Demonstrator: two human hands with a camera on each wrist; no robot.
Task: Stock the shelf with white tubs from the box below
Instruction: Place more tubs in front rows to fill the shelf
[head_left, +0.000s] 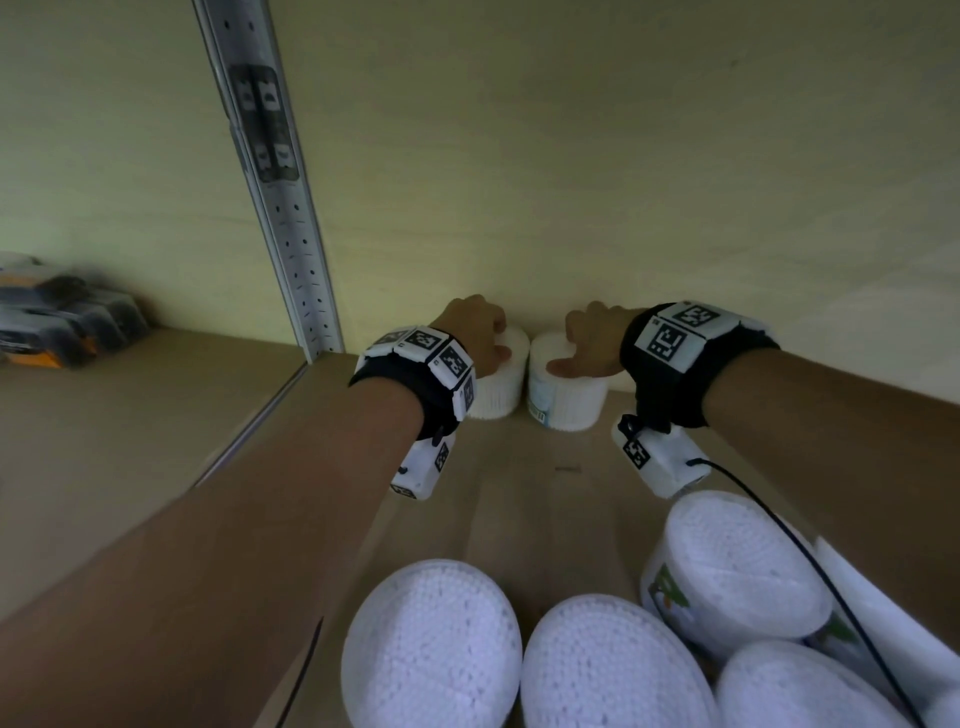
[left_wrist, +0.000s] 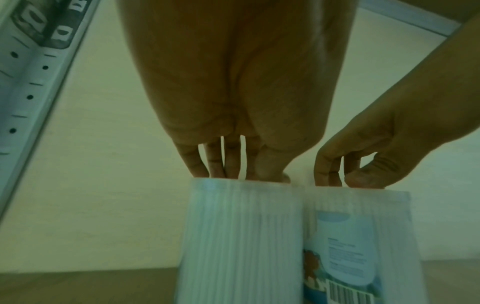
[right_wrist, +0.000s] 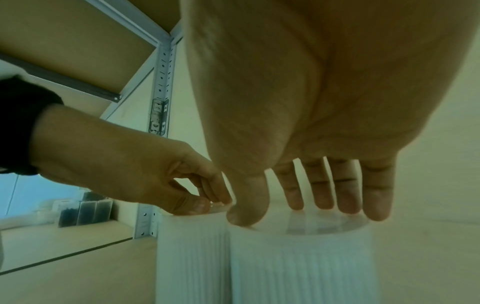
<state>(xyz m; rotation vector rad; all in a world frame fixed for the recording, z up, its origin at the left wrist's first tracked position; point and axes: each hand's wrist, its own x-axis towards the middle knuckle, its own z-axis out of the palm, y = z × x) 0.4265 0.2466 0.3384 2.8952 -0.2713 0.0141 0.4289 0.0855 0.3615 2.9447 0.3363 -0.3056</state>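
Note:
Two white ribbed tubs stand side by side at the back of the shelf board (head_left: 550, 467), touching each other. My left hand (head_left: 493, 340) reaches over the left tub (head_left: 500, 397), and its fingertips (left_wrist: 215, 164) and thumb come down on the lid. My right hand (head_left: 571, 345) is over the right tub (head_left: 574, 408), which carries a blue label (left_wrist: 345, 253). Its straight fingers (right_wrist: 348, 195) rest on the clear lid, with the thumb at the lid's near edge. Neither hand wraps round a tub's side.
A perforated metal upright (head_left: 283, 218) stands just left of the tubs. Dark packs (head_left: 62, 322) lie on the neighbouring shelf at far left. Several more white tubs (head_left: 431, 644) crowd the foreground below my arms. A black cable (head_left: 810, 561) runs from my right wrist.

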